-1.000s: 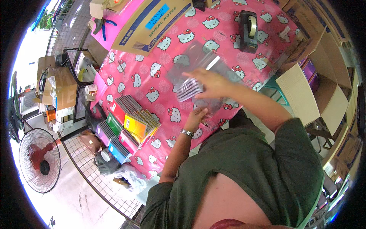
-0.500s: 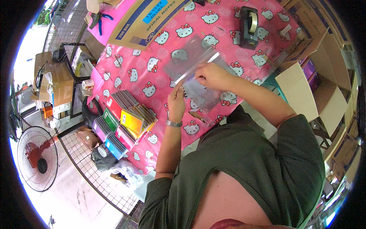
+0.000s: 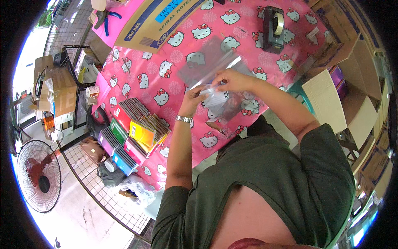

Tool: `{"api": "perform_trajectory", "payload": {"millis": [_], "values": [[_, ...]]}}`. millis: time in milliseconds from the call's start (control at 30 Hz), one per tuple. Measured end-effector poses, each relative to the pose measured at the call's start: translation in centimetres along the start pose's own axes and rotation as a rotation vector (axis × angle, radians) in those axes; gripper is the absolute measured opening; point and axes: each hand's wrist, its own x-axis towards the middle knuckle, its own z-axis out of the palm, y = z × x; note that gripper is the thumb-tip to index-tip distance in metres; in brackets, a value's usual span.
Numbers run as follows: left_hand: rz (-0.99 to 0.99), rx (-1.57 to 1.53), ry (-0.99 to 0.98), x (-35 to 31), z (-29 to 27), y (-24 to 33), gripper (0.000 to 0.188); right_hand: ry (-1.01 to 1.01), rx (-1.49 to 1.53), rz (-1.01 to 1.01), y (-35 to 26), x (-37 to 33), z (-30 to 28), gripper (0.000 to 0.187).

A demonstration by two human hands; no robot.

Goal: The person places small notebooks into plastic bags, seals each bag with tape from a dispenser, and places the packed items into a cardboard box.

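From the head camera, your left hand (image 3: pixel 194 96) and right hand (image 3: pixel 233 79) meet over the middle of the counter (image 3: pixel 166 70), which is covered in a pink cloth with a cartoon cat print. Both sets of fingers are pinched narrow on the edge of a clear plastic bag (image 3: pixel 215 85) held just above the cloth; more clear bags (image 3: pixel 228 106) lie under your hands, touching the cloth. I judge the bag to be very light, limp and slippery, and it will cling and crease easily, so take it at the open edge with your fingertips and not by the middle of the sheet.

Left of your left forearm, at the near edge of the counter, sits a pile of spiral notebooks (image 3: pixel 132 128) with red, green, yellow, purple and blue covers, fanned in overlapping rows. At the far edge lies a flat brown cardboard box (image 3: pixel 153 23) with a blue stripe and a light blue label patch. A black tape dispenser (image 3: pixel 273 23) with a roll of clear tape stands upright well to the right of it. Beyond the right edge of the counter, open cardboard boxes (image 3: pixel 331 95) stand with flaps raised; something purple shows inside one. Down on the floor at far left stands a fan (image 3: pixel 39 176) with a red hub.
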Motion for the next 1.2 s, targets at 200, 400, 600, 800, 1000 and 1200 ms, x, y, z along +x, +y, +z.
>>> {"api": "perform_trajectory", "payload": {"millis": [200, 400, 600, 800, 1000, 1200], "values": [[0.384, 0.980, 0.253, -0.8, 2.5, 1.6, 0.037, 0.182, -0.280, -0.019, -1.8, -1.2, 2.2, 0.025], [0.579, 0.916, -0.051, -4.6, 2.3, 4.5, 0.038, 0.185, -0.419, -0.332, -3.6, -4.8, 1.9, 0.034], [0.591, 1.042, 0.022, -4.0, 2.0, 2.0, 0.034, 0.345, -0.549, -0.252, -2.7, -4.4, 4.9, 0.025], [0.525, 1.139, 0.463, -2.9, 4.2, 3.0, 0.019, 0.693, -0.419, 0.029, -2.9, -2.9, 6.8, 0.012], [0.295, 1.102, 0.432, -2.0, 4.2, 3.5, 0.017, 0.765, -0.378, -0.079, -2.4, -2.9, 1.1, 0.012], [0.274, 0.902, 0.321, -1.1, 4.9, 5.3, 0.026, 1.359, 0.135, 0.645, 11.0, -11.2, -12.5, 0.015]]}}
